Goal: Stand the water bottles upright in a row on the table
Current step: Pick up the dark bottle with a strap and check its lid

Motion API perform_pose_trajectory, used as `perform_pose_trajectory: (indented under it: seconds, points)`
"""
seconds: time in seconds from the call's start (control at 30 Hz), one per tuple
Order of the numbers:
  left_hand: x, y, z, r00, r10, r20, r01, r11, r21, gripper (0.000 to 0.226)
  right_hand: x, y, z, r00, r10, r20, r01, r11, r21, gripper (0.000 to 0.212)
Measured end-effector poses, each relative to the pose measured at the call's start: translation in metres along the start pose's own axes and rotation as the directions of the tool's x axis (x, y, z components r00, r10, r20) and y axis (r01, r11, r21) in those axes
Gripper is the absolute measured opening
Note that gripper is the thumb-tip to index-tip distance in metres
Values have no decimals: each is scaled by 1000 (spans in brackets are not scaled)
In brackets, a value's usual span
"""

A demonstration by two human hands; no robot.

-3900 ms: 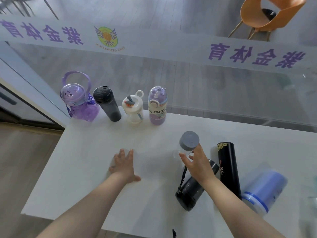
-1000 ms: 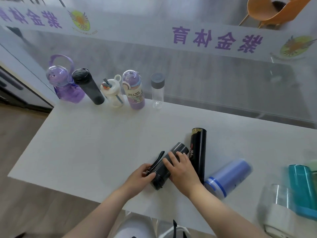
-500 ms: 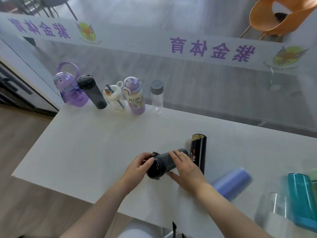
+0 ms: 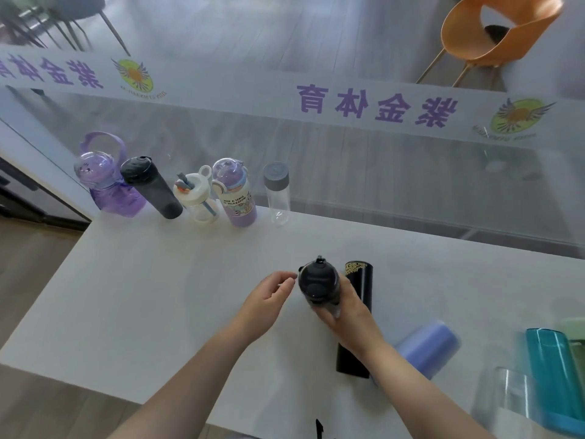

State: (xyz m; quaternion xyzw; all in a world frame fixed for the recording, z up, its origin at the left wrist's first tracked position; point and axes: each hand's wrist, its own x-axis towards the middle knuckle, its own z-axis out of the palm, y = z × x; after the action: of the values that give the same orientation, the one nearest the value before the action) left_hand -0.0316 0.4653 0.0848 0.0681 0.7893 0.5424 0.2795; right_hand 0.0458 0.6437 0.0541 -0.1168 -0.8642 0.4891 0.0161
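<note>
The right hand (image 4: pixel 346 307) hides the dark bottle's (image 4: pixel 319 285) body; the teal bottle (image 4: pixel 552 372) is blurred and cut off by the edge.

Bright, soft daylight; wide-angle bending at edges, bottom-right corner motion-blurred.

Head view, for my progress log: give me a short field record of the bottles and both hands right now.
row at back: five bottles upright, ending with clear bottle
in hand: dark grey bottle, lid toward camera
right hand: grips dark grey bottle
left hand: beside the lid, contact unclear
lying on table: black flask, blue bottle
</note>
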Motion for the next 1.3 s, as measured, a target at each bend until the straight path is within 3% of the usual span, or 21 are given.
perform_pose_trajectory:
  seconds: [0.13,0.27,0.37,0.5,0.8,1.3]
  points:
    - [16,-24,-12,998,-60,-1,57,947,315,33,12,3,-5,996,90,7,-90,992,87,61]
    - [31,-55,-25,982,-189,13,113,637,762,74,30,2,-6,993,109,33,-113,983,143,60]
    - [33,-71,-30,950,-312,-18,186,516,836,95,48,3,-6,992,120,38,-125,979,160,61]
    - [33,-82,-29,946,-320,-42,183,425,887,110,75,6,-7,989,142,47,-148,975,167,60]
    - [36,-86,-23,943,-327,-56,178,357,917,113,147,2,-8,991,133,14,-133,973,188,51]
    - [37,-88,-24,939,-342,-38,189,421,887,112,190,0,-5,989,146,-12,-143,981,131,57]
